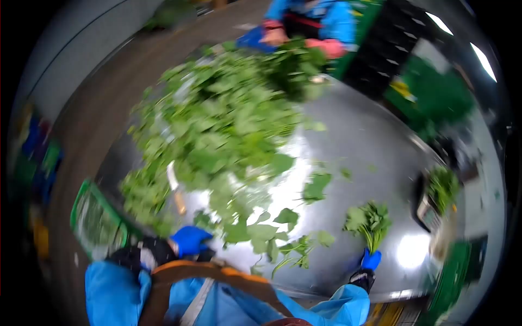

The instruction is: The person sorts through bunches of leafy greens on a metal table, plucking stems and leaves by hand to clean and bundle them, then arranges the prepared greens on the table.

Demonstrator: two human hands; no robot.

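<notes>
My right hand (371, 259), in a blue glove, is closed around the stems of a bunch of leafy greens (370, 220) above the right front of the metal table (353, 144). My left hand (191, 240), also blue-gloved, is at the table's front left, beside loose leaves; blur hides how its fingers are set. Just beyond it lies a knife (180, 202) with a wooden handle and a pale blade, against a large heap of leafy greens (217, 119). Loose sprigs (263, 231) lie between my hands.
Across the table a co-worker in blue (338, 24) has their hands at the heap. On the right, a scale (428, 214) bears more greens (443, 187). A green basket (98, 220) stands at the left, and a green crate (451, 277) at the lower right.
</notes>
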